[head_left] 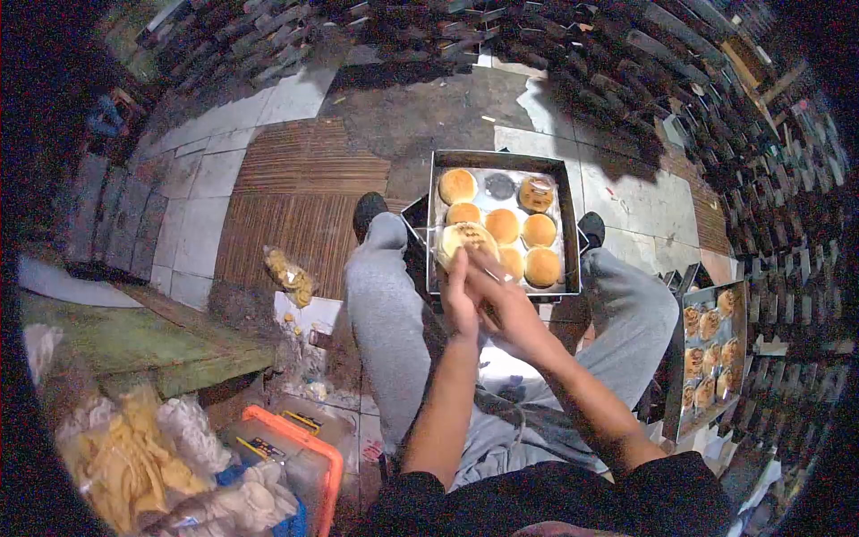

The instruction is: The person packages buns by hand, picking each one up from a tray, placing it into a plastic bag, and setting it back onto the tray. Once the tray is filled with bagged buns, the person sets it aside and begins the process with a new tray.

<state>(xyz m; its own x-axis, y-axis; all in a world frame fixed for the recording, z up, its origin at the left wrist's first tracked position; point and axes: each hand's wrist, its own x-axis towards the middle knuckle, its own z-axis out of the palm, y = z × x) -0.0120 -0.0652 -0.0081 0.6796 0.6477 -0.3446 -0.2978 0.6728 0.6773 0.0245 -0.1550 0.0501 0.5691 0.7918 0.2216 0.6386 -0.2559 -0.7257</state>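
My left hand grips the near edge of a pale bun that looks to be in a clear plastic wrapper with dark print. My right hand closes on the bun's right side, its fingers slightly blurred and partly hiding it. The bun is held over the near left part of a square metal tray between my knees. Several golden-topped round buns lie in the tray. At its far right sits a bun in a printed wrapper. A dark round patch shows on the tray's bottom.
A second tray of wrapped buns stands at my right. On the left are an orange-rimmed container, bags of yellowish stuff, a green bench and a small bag on the floor. Dark stacked trays line the back and right.
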